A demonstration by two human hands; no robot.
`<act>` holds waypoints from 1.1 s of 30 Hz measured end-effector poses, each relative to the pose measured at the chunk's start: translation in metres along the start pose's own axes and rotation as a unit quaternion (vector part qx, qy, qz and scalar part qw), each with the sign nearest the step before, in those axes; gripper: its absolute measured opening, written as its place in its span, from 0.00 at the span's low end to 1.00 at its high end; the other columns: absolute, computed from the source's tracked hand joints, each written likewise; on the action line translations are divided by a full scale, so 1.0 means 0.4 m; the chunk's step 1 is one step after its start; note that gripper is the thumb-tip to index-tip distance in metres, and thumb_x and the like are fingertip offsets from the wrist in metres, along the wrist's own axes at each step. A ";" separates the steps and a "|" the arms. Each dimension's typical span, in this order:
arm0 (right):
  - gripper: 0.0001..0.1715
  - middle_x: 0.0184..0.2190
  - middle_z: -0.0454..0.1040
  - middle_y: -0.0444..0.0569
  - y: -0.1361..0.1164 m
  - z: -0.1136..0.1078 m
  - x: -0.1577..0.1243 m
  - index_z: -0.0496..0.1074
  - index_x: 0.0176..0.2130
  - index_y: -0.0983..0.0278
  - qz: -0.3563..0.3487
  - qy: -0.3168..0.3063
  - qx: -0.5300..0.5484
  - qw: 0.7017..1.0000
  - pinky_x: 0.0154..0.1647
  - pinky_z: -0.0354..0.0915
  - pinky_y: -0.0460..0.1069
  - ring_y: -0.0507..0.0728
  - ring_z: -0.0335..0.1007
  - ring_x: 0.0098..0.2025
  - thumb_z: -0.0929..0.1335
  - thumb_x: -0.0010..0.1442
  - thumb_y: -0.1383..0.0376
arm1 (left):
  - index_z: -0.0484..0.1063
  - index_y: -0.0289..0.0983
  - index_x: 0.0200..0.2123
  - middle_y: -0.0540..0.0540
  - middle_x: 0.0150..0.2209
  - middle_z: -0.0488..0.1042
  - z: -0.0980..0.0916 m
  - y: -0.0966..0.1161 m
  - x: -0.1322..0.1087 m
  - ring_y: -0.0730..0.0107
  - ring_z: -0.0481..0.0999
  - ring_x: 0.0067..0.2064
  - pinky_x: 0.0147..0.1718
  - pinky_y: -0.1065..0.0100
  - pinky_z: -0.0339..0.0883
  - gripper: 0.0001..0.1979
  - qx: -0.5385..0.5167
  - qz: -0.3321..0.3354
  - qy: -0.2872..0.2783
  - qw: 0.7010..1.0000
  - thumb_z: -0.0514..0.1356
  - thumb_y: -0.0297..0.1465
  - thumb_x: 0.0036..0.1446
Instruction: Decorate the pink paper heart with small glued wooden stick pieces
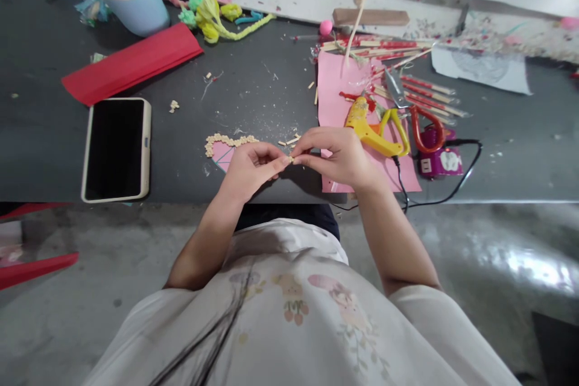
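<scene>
My left hand (251, 164) and my right hand (333, 155) meet fingertip to fingertip above the near edge of the dark table (190, 84). Both are closed in a pinch on a tiny pale wooden piece (291, 159) between them. Just left of my left hand lies a pink heart-shaped card (222, 152) edged with a row of small pale wooden bits. A few loose wooden bits (290, 140) lie on the table just beyond my fingers.
A yellow glue gun (370, 130) rests on pink paper (332, 93) to the right, beside red-handled scissors (418, 123), a purple plug (441, 163) and red-tipped sticks (425, 93). A phone (116, 148) lies left, folded red paper (131, 63) behind it, coloured yarn (217, 17) further back.
</scene>
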State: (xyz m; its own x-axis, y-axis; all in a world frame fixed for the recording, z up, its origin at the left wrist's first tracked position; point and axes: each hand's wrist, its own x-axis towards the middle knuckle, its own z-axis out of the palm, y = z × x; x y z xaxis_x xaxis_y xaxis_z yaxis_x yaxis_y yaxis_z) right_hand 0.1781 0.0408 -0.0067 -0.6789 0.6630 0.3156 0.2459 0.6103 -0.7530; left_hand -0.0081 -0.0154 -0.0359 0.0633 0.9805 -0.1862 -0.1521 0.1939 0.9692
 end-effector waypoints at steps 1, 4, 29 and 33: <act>0.05 0.29 0.79 0.46 0.000 -0.001 0.000 0.77 0.33 0.63 -0.007 -0.002 -0.007 1.000 0.34 0.68 0.47 0.52 0.73 0.32 0.71 0.61 0.65 | 0.75 0.36 0.22 0.51 0.19 0.71 0.001 0.000 0.000 0.80 0.66 0.18 0.18 0.75 0.61 0.15 0.000 0.001 0.000 1.000 0.72 0.41 0.42; 0.06 0.29 0.78 0.46 0.000 -0.001 -0.001 0.77 0.33 0.64 -0.021 -0.002 -0.016 1.000 0.34 0.67 0.47 0.51 0.73 0.31 0.70 0.62 0.65 | 0.75 0.36 0.22 0.52 0.18 0.70 0.002 0.002 0.002 0.81 0.65 0.18 0.17 0.76 0.61 0.16 -0.006 -0.002 -0.004 1.000 0.73 0.41 0.41; 0.07 0.32 0.81 0.46 -0.011 0.065 -0.029 0.80 0.34 0.62 0.133 0.146 0.143 0.970 0.36 0.73 0.47 0.52 0.76 0.34 0.74 0.56 0.61 | 0.79 0.38 0.28 0.50 0.27 0.79 0.009 -0.019 -0.003 0.78 0.75 0.27 0.25 0.76 0.68 0.08 0.072 0.180 0.092 0.977 0.71 0.35 0.48; 0.03 0.31 0.81 0.44 -0.012 0.066 -0.031 0.80 0.35 0.60 0.078 0.153 0.088 0.981 0.35 0.72 0.46 0.51 0.76 0.33 0.74 0.57 0.66 | 0.80 0.40 0.30 0.50 0.30 0.79 0.008 -0.026 -0.003 0.75 0.77 0.31 0.27 0.73 0.70 0.05 0.104 0.219 0.098 0.965 0.70 0.35 0.51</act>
State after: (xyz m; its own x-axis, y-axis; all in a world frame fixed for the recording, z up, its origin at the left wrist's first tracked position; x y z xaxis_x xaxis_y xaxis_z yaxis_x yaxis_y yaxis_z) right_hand 0.1670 0.0183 -0.0221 -0.3963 0.8581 0.3265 0.1889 0.4242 -0.8857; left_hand -0.0033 -0.0185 -0.0451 -0.1523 0.9585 0.2409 0.0798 -0.2310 0.9697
